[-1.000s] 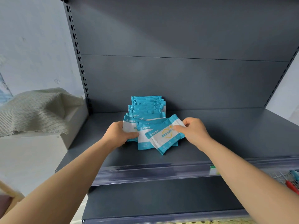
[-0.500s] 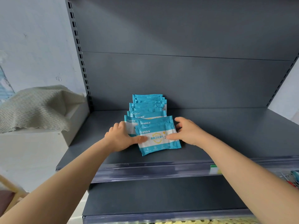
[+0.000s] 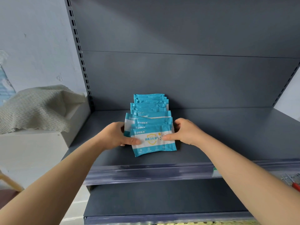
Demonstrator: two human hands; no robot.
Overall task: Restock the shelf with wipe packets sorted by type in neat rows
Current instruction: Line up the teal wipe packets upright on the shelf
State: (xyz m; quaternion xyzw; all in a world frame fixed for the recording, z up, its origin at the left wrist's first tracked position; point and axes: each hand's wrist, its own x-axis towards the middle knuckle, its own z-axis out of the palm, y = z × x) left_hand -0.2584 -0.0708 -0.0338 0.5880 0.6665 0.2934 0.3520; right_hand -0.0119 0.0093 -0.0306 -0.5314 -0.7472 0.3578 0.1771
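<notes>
Several teal-and-white wipe packets (image 3: pixel 150 109) lie overlapped in one row running front to back on the grey shelf (image 3: pixel 227 135). The front packet (image 3: pixel 153 142) lies flat, print up. My left hand (image 3: pixel 116 135) grips the left edge of the front packets, thumb pressed on top of the front one. My right hand (image 3: pixel 183 132) holds their right edge, thumb lying on the front packet's white band. The fingers of both hands curl behind the stack and are partly hidden.
The shelf's back panel (image 3: pixel 178 78) rises just behind the row. A slotted upright (image 3: pixel 80 54) bounds the left side. A white box draped with a cream cloth (image 3: pixel 35 108) stands to the left. A lower shelf (image 3: pixel 162 198) sits below; a red-handled tool (image 3: pixel 296 186) lies at the right edge.
The tilted front packet in my right hand was turned square and laid onto the row's front. Both hands then closed in on the stack's two sides.
</notes>
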